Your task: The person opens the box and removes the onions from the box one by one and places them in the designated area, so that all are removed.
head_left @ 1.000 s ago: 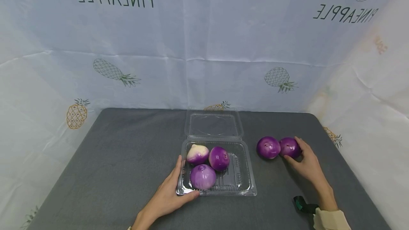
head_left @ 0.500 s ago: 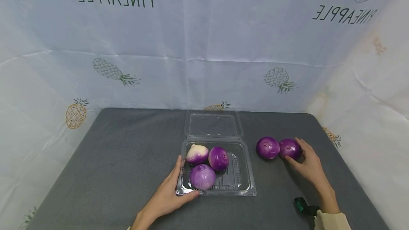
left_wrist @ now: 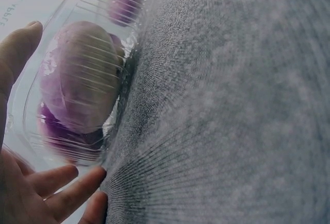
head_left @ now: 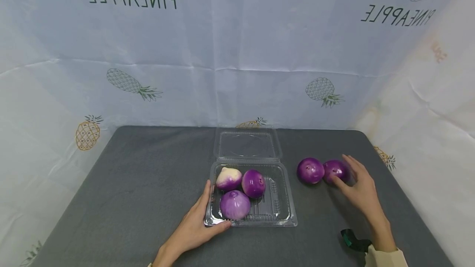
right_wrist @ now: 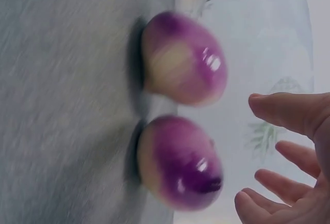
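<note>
My left hand (head_left: 196,226) rests with spread, nearly straight fingers against the near left corner of a clear plastic clamshell box (head_left: 290,205). Inside lie three glossy purple-and-white onions: a pale-topped one (head_left: 229,178), a darker one (head_left: 254,183) and a lighter one (head_left: 235,205) nearest me. Through the box wall, the left wrist view shows an onion (left_wrist: 80,77) between thumb and fingers. Over on the right, two more onions, the left one (head_left: 310,170) and the right one (head_left: 334,170), sit side by side on the table. My right hand (head_left: 360,186) hovers beside the right one; its fingers stand apart from it in the right wrist view.
The box's lid (head_left: 248,144) lies folded back toward the table's far edge. A dark strap-like object (head_left: 354,240) shows by my right wrist. Behind the grey table (head_left: 148,176) hangs a pineapple-print cloth (head_left: 237,52).
My right hand's fingers have spread a little and lifted slightly off the right onion, which has barely moved. The left hand and the box have stayed in place.
</note>
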`<state>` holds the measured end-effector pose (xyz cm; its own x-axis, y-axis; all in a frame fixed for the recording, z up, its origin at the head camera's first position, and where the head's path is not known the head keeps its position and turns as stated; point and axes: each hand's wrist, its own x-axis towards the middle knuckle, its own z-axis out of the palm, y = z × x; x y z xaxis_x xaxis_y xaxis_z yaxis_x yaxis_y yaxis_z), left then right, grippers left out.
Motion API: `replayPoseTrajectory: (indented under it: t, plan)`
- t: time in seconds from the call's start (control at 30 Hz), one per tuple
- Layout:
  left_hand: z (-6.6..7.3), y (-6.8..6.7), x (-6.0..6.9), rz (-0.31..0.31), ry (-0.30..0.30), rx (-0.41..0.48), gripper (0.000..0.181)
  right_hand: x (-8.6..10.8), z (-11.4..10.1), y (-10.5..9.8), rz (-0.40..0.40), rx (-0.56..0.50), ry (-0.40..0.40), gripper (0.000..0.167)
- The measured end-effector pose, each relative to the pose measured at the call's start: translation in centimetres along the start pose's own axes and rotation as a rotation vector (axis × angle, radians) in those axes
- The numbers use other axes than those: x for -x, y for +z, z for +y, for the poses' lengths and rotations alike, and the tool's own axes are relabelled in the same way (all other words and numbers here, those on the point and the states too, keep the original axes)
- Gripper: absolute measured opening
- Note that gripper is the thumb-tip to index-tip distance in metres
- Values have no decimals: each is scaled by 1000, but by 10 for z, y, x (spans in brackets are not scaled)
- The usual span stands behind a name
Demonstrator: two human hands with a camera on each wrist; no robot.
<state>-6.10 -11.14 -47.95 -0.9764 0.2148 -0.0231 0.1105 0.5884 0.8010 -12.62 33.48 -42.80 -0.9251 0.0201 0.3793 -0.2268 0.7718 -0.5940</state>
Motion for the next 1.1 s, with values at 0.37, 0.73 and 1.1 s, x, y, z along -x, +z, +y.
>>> replayPoseTrajectory:
  t: [0.37,0.73,1.1]
  plan:
    - [0,0,0,5,8,-1,123,2,-29,17,29,-162,-16,61]
    - [0,0,0,-6,-7,-1,124,1,-43,27,-64,-213,-5,61]
    - [-1,1,0,2,8,5,124,0,-68,39,-190,-366,-7,65]
